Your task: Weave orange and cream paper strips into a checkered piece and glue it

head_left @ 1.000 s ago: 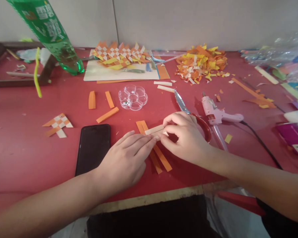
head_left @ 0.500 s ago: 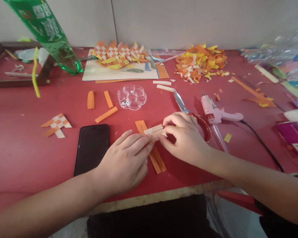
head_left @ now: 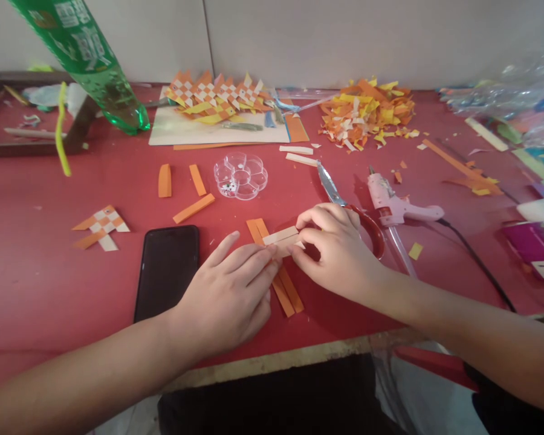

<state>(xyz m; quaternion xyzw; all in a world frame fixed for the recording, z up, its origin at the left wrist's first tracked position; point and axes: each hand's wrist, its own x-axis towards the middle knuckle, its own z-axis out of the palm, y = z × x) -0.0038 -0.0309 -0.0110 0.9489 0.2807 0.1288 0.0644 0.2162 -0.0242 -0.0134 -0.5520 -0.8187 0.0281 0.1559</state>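
Observation:
Between my hands lie cream paper strips (head_left: 281, 235), laid across two orange paper strips (head_left: 288, 291) that slant over the red table. My left hand (head_left: 236, 281) pinches the left end of the cream strips, its little-used outer finger lifted. At their right end, my right hand (head_left: 333, 241) grips them between thumb and fingers. Where the strips cross is partly hidden by my left fingertips. Scissors (head_left: 330, 184) with red handles lie just beyond my right hand, partly covered by it. To the left rests a woven orange-and-cream paper fish (head_left: 103, 228).
A black phone (head_left: 167, 272) lies beside my left forearm. Further back are a clear flower-shaped tray (head_left: 241, 176), loose orange strips (head_left: 194, 208), a green bottle (head_left: 111, 96) and a paper scrap pile (head_left: 367, 112). A pink glue gun (head_left: 403, 208) with its cord sits at right.
Both hands keep their hold on the cream strips. A finger of my left hand has lifted slightly; the view has shifted a little.

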